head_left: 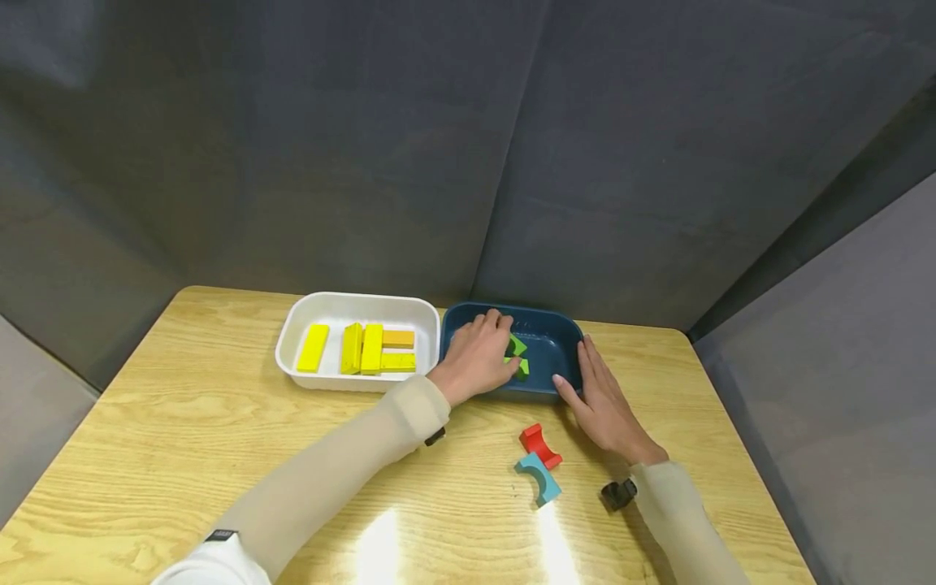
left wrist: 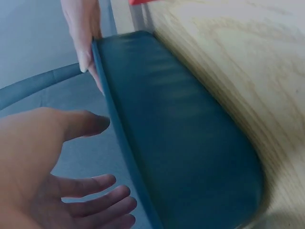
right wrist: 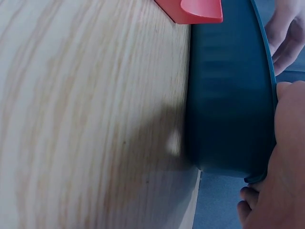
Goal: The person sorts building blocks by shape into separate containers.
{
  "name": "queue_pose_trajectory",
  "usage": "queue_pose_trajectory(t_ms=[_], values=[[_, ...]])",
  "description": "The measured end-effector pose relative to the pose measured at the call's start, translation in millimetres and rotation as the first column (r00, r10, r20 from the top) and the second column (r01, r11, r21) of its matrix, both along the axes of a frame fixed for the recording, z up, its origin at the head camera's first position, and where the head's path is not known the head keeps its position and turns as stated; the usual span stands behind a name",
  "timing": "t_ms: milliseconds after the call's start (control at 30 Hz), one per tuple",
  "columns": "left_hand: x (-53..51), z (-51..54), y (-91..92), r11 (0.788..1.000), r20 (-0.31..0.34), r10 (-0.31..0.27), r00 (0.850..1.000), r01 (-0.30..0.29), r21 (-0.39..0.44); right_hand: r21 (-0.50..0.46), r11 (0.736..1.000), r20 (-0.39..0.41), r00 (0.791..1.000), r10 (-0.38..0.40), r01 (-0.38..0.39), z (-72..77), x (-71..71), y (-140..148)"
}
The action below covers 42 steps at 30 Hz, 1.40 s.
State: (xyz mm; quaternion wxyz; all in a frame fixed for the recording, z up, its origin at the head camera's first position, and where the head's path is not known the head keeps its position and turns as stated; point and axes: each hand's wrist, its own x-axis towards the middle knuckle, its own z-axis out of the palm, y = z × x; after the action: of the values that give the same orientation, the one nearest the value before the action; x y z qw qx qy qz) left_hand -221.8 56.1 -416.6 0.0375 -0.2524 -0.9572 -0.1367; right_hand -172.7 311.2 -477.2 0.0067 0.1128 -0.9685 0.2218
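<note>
My left hand (head_left: 478,356) reaches down into the dark blue tray (head_left: 544,394), right beside green blocks (head_left: 517,344) that it partly hides. In the left wrist view, the thumb and loosely bent fingers of that hand (left wrist: 57,167) stand apart, with no block seen between them. Against the tray's right end rests my right hand (head_left: 607,406), fingers straight along the outer side and thumb at the front rim. On the table before the tray lie a red arch block (head_left: 539,447) and a light blue arch block (head_left: 539,478), close together.
Left of the blue tray stands a white tray (head_left: 285,357) holding several yellow blocks (head_left: 313,348) and an orange block (head_left: 398,339). Both trays sit at the back of the wooden table (head_left: 307,455), near a dark cloth wall (head_left: 366,162).
</note>
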Motion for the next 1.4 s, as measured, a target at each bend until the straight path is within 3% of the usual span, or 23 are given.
queue_pose_trajectory(t_ms=[500,767,1400], values=[[28.2,10.3,-11.1,0.998,-0.024,-0.015,1.000,0.016,0.069,0.001,1.000,-0.001,1.000,0.004,-0.004,-1.5,-0.5,1],[39.8,10.1,-19.8,0.996,-0.068,-0.038,0.997,0.043,0.073,-0.011,1.000,-0.010,1.000,0.003,-0.003,0.4,0.4,0],[86.8,0.1,-29.5,0.983,-0.100,-0.124,0.987,0.136,0.123,-0.002,1.000,0.005,1.000,-0.003,0.003,0.2,-0.7,0]])
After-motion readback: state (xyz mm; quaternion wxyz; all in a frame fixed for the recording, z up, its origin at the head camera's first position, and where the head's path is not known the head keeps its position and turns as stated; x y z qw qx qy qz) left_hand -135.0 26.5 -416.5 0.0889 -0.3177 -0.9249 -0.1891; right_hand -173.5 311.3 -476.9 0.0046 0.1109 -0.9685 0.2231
